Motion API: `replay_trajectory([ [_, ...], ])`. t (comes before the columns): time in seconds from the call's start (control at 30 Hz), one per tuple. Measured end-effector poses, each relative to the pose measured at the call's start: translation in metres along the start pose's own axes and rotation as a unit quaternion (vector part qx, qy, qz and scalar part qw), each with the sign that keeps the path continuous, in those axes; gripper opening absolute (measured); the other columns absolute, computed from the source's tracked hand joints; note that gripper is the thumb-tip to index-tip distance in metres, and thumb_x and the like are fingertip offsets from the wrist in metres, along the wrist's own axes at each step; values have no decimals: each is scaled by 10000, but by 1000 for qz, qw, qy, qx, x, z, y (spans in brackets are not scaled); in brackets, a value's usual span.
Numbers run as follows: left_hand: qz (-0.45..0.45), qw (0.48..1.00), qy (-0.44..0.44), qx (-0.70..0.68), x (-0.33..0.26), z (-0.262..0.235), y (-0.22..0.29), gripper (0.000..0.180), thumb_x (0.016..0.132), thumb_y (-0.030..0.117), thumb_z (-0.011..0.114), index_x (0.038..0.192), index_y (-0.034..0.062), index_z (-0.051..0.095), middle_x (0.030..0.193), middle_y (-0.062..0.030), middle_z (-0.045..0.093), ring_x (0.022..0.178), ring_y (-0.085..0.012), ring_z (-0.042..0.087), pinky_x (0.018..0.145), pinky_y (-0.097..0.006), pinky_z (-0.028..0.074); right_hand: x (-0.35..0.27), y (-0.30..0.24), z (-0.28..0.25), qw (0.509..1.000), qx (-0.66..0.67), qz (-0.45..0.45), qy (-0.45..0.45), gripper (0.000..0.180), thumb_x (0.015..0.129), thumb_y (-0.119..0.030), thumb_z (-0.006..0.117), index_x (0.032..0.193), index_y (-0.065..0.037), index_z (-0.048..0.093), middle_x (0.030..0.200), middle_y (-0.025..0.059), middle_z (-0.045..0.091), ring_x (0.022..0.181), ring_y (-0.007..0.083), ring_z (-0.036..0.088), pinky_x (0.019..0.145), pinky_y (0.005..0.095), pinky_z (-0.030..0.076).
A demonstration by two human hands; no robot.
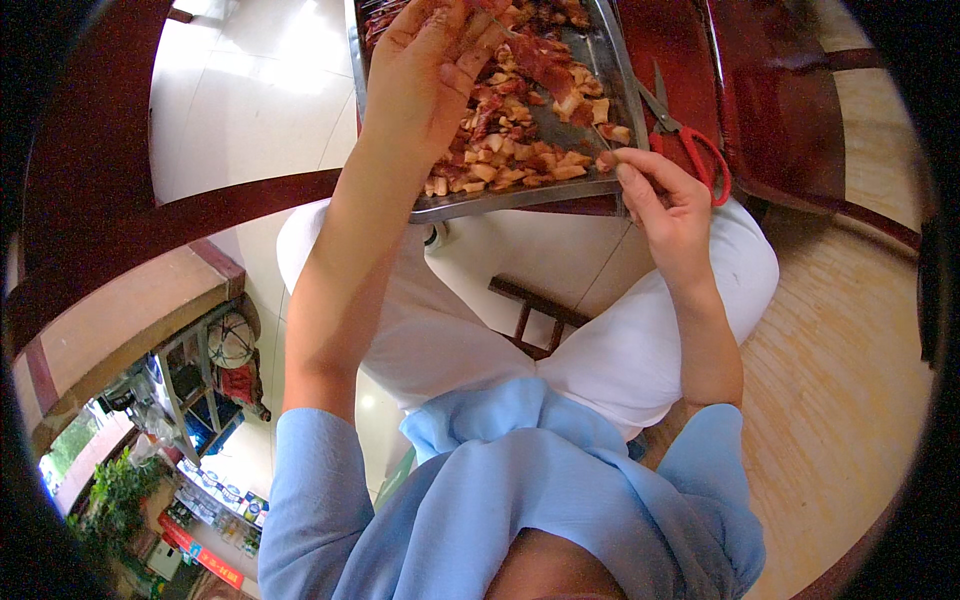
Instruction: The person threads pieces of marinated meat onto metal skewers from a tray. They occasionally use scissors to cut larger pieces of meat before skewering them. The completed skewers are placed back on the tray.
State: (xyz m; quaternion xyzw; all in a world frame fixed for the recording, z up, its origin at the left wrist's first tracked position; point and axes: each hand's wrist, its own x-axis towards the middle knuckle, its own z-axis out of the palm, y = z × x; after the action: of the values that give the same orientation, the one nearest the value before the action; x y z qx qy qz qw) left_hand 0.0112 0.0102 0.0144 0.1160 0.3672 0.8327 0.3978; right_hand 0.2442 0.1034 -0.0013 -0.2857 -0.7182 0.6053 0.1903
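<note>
A shallow metal tray [500,203] full of small cut meat pieces [490,160] lies in front of me, above my knees. Over it a thin skewer with strips of reddish meat [540,62] slants from upper left to lower right. My right hand [668,200] pinches the skewer's lower end at the tray's near right corner, thumb against forefinger. My left hand [425,75] is over the tray's left side, fingers curled by the skewer's upper part. The top edge of the picture cuts off part of that hand, and its exact grip is partly hidden.
Scissors with red handles [705,160] lie right of the tray on a dark red wooden surface [670,45]. A dark red chair [775,100] stands further right. More thin skewers [380,15] show at the tray's far left. Shelves with goods [200,400] are at the lower left.
</note>
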Motion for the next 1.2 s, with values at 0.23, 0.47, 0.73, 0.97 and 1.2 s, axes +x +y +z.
replay_trajectory([
  [0.23, -20, 1000, 4, -11, -2, -2, 0, 327, 953, 87, 582, 1266, 14, 525, 1171, -119, 640, 1136, -243, 608, 962, -325, 528, 0, -1, -1, 1000, -4, 18, 6, 179, 904, -92, 649, 1039, 17, 693, 935, 53, 713, 835, 87, 628, 743, 228, 492],
  [0.47, -24, 999, 12, 24, -4, 8, 0, 320, 944, 66, 587, 1253, 4, 532, 1147, -124, 651, 1105, -248, 627, 909, -308, 556, 0, -1, 0, 1000, -6, 19, 6, 181, 903, -82, 645, 1045, 19, 692, 942, 59, 716, 842, 92, 632, 748, 234, 495],
  [0.73, 32, 998, 24, 58, 13, -26, 8, 396, 961, 108, 570, 1325, 15, 445, 1168, -147, 627, 1030, -229, 641, 930, -349, 536, 1, -3, -3, 1000, 7, 29, 0, 177, 918, -93, 627, 1052, 9, 684, 864, 30, 688, 721, 64, 577, 637, 214, 457],
  [0.97, -114, 990, -65, 55, -10, 3, -13, 494, 963, 178, 581, 1370, 2, 363, 1244, -154, 580, 1168, -261, 576, 967, -379, 508, 5, -2, -5, 988, 138, 64, -18, 184, 952, -117, 585, 1070, 4, 657, 723, -36, 568, 574, 17, 428, 477, 176, 297],
  [1.2, -49, 995, -91, 5, -13, 10, -40, 270, 926, 43, 617, 1181, -11, 546, 1113, -125, 650, 1045, -204, 636, 884, -369, 574, 2, 1, 2, 988, 141, 69, -16, 179, 954, -124, 585, 1067, -3, 652, 725, -41, 561, 569, 11, 423, 452, 168, 268],
])
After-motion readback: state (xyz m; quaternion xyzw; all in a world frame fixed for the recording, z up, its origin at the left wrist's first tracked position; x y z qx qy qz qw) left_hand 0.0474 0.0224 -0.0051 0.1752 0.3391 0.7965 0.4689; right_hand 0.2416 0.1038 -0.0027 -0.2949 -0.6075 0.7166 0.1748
